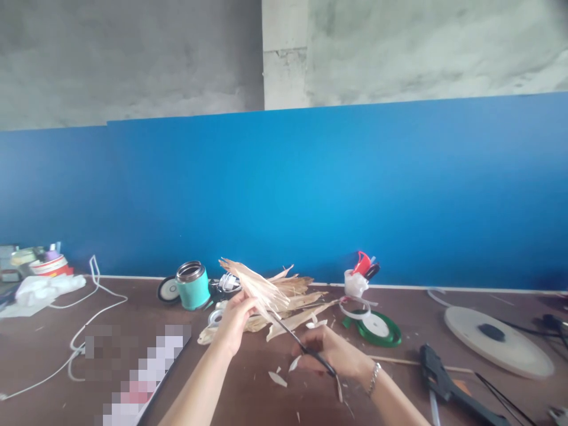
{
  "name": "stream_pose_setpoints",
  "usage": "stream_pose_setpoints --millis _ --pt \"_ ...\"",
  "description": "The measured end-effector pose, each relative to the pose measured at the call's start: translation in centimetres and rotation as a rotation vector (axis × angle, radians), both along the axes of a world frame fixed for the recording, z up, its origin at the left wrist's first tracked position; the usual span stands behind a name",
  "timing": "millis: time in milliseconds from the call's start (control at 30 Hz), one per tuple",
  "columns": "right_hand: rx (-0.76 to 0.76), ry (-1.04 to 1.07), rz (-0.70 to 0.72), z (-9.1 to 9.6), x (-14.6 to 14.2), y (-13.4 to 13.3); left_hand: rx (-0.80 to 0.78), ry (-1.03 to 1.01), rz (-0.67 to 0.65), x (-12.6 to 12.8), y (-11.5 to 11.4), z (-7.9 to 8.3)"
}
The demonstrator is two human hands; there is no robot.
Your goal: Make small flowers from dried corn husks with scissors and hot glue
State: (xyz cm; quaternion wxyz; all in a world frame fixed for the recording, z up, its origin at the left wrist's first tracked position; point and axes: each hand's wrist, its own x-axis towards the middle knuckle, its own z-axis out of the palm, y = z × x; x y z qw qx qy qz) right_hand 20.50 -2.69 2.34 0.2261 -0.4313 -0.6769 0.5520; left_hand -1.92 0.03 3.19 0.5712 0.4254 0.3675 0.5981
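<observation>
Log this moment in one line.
left hand: holding pale husks; right hand: at dark stick; nearby: white petal-shaped scraps; farther right: green ribbon roll, black glue gun

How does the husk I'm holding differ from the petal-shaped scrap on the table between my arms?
The husk is much larger than the scrap. The husk is raised in your left grip; the scrap lies on the table. The husk fans to a ragged end, while the scrap narrows to a point. Both are pale.
</observation>
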Motion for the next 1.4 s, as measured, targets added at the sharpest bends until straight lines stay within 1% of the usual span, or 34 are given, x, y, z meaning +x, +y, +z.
stream_pose_setpoints --millis 167,300,467,700,933,1167,1400 --pt "-0.013 0.026 -0.005 0.1 -0.6 -0.4 -0.01 -0.012 -0.042 0.9 -0.5 0.3" --pt "-0.028 0.072 -0.025 -0.1 -1.1 -0.5 0.007 -0.026 -0.017 1.0 -0.4 -0.1" --pt "-0.053 0.114 -0.05 0.1 -1.3 -0.6 0.04 -0.027 0.009 1.1 -0.3 -0.3" --pt "-0.011 0.087 -0.043 0.1 -1.3 -0.5 0.007 -0.016 0.042 1.4 -0.7 0.1" --pt "-0.016 0.092 -0.04 -0.3 -1.3 -0.4 0.0 0.001 0.061 1.3 -0.6 -0.2" --pt "-0.03 0.06 -0.049 -0.1 -1.4 -0.4 0.001 -0.011 0.022 1.4 -0.6 -0.2" --pt "0.009 0.069 -0.043 -0.6 -1.3 -0.2 0.03 -0.02 0.011 1.2 -0.4 -0.6"
